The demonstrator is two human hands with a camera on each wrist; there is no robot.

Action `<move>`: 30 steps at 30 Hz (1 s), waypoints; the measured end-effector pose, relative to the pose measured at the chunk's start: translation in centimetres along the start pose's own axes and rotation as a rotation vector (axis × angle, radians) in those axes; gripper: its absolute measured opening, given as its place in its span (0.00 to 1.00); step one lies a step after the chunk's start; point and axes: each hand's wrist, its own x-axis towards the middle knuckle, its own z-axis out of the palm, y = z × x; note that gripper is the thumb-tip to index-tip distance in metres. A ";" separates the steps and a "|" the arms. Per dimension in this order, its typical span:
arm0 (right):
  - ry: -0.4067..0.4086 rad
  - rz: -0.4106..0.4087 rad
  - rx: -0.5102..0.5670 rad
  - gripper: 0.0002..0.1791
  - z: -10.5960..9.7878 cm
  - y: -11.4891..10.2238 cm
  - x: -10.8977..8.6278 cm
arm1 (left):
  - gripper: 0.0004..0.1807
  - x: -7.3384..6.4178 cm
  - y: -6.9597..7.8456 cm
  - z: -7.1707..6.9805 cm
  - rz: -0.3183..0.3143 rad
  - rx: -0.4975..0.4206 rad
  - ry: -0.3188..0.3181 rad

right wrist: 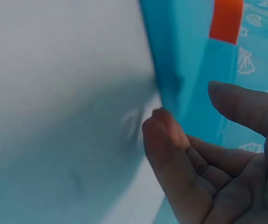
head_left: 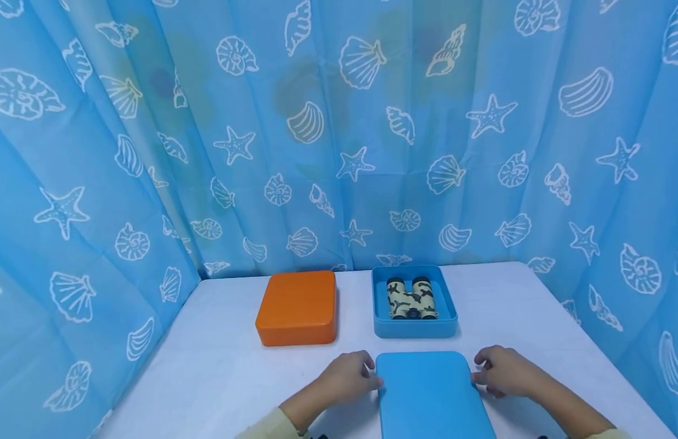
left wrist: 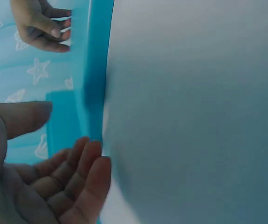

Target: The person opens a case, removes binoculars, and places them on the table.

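A flat-topped, light blue lid or box lies at the front of the table, its near edge cut off by the frame. By its left side is my left hand, fingers loosely bent and thumb tip close to the edge. My right hand mirrors it on the right side. In the left wrist view, the left hand has a gap between thumb and fingers with nothing gripped. Nothing is pinched by the right hand in its own wrist view either. Whether the fingertips touch the blue side I cannot tell.
Behind the lid stands an open blue box with camouflage-patterned binoculars inside. An orange box sits to its left, top face closed. A blue seashell-print curtain surrounds the white table at the back and sides.
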 end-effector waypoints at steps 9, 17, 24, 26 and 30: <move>0.176 -0.274 -0.182 0.21 -3.2 -4.0 1.7 | 0.27 3.3 1.4 -2.2 0.323 0.476 0.282; 0.283 -0.470 -0.314 0.21 -4.2 -7.7 5.8 | 0.39 8.0 2.3 -3.3 0.339 0.804 0.322; 0.270 -0.460 -0.428 0.22 -3.7 -8.3 9.2 | 0.50 10.8 1.2 -3.2 0.306 0.852 0.280; 0.263 -0.429 -0.446 0.24 -3.5 -8.5 10.0 | 0.50 11.0 1.0 -3.1 0.301 0.850 0.273; 0.255 -0.403 -0.501 0.30 -2.8 -8.5 11.5 | 0.50 11.0 0.9 -3.0 0.291 0.824 0.257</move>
